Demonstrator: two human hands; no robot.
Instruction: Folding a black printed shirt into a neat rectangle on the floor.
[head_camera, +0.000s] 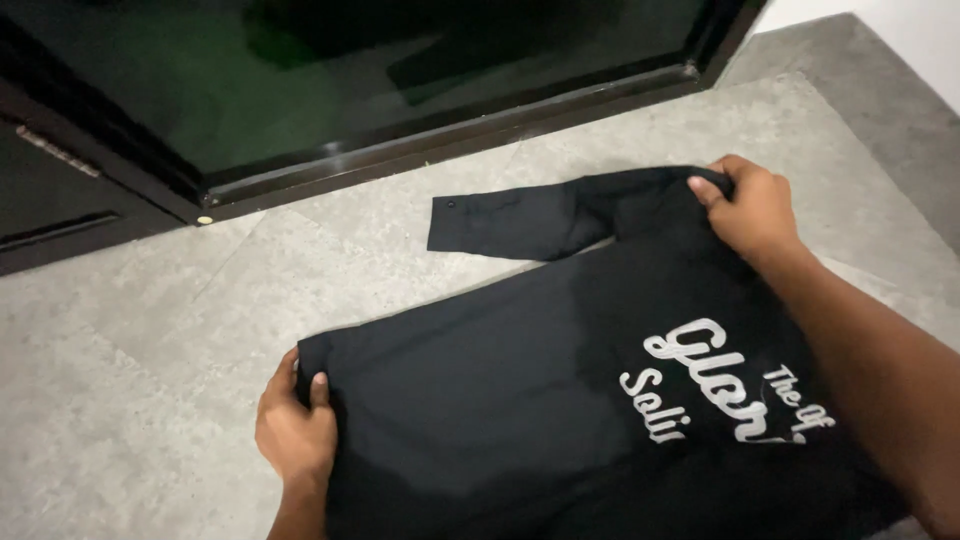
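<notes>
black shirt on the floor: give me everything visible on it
The black shirt lies flat, back side up, on the grey stone floor. It looks like woven cloth with white script lettering. One long sleeve stretches left, its cuff buttoned. The left hand pinches the hem corner; the right hand grips the shoulder. Its lower right part runs out of view.

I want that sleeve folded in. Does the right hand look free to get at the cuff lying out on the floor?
Probably yes: the right hand grips the shirt at the shoulder, and bare floor surrounds the cuff; nothing blocks it.
</notes>
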